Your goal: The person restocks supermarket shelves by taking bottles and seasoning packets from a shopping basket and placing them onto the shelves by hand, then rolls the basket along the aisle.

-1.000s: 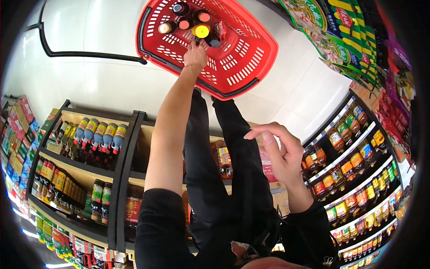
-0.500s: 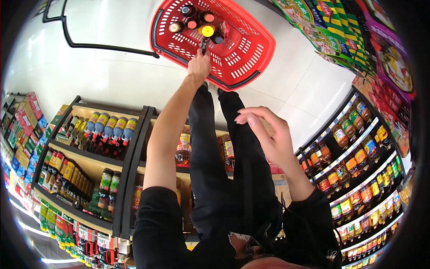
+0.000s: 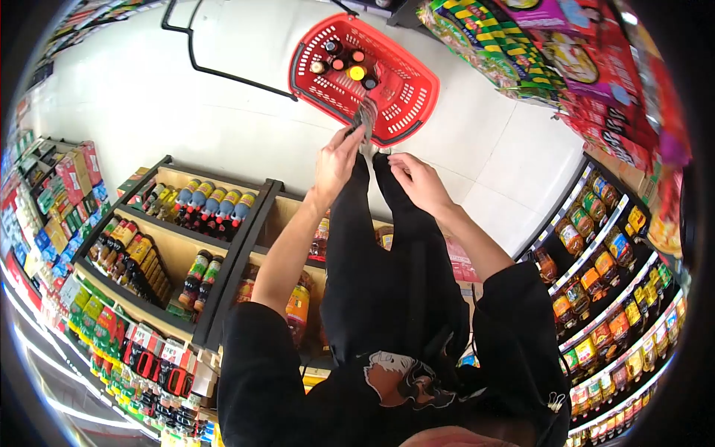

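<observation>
My left hand point(image 3: 335, 165) grips a thin dark, blurred item point(image 3: 365, 115) just above the near edge of a red shopping basket point(image 3: 413, 123). What the item is cannot be made out. To its right, my right hand point(image 3: 418, 182) hangs over my legs, empty, thumb and fingers slightly apart. Several bottles stand in the basket, among them one with a yellow cap point(image 3: 357, 73), one with a cream cap point(image 3: 319, 67) and others with red or dark caps. The basket rests on the floor beyond my feet.
A long black handle point(image 3: 238, 82) extends left from the basket. Shelves of sauce bottles point(image 3: 216, 201) stand at the left, and curved shelves of bottles point(image 3: 596, 276) at the right. Colourful packets point(image 3: 506, 59) hang at the upper right. Pale floor tiles point(image 3: 246, 119) surround the basket.
My left hand has lifted the dark item up from among the bottles, toward me. My right hand has moved up and left, closer to it. The basket appears smaller and farther off.
</observation>
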`<act>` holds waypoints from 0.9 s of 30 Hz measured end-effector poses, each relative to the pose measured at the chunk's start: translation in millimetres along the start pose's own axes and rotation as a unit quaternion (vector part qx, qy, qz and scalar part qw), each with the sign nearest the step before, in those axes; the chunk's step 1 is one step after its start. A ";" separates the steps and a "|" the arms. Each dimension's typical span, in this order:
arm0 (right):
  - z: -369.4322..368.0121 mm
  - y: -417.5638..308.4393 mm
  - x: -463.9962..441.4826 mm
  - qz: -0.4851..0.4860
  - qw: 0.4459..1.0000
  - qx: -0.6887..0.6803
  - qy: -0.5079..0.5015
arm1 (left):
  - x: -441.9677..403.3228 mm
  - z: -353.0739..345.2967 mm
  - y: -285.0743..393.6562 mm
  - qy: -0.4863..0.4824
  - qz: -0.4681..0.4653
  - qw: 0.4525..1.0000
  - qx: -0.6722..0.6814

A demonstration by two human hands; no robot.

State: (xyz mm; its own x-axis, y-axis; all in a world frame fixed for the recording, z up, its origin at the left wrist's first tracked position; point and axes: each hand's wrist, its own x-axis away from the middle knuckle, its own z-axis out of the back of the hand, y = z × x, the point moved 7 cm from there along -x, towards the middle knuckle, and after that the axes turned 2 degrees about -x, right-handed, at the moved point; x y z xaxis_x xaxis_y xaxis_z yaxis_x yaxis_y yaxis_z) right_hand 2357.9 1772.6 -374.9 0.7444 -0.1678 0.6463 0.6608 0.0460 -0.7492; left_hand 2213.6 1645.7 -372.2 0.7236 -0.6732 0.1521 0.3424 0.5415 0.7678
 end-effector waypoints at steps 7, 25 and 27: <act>17.2 -106.1 46.3 0.239 0.919 0.303 0.084 | 27.4 61.9 112.9 0.052 0.053 0.990 0.122; 60.4 -287.7 84.0 0.236 0.960 -0.139 -0.051 | -20.8 280.3 279.4 0.239 -0.146 0.949 0.145; 53.1 -309.8 78.8 0.198 0.948 -0.210 -0.136 | -59.5 286.3 267.4 0.107 -0.095 0.948 0.284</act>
State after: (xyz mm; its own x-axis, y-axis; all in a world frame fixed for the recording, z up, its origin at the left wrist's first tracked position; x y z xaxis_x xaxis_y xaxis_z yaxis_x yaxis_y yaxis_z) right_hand 2217.0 1797.5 -84.2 0.9608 0.0444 0.2736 0.2712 -0.3534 -0.8953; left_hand 2090.6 1686.5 2.2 0.8065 -0.5816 -0.1063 0.1459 0.0215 0.9891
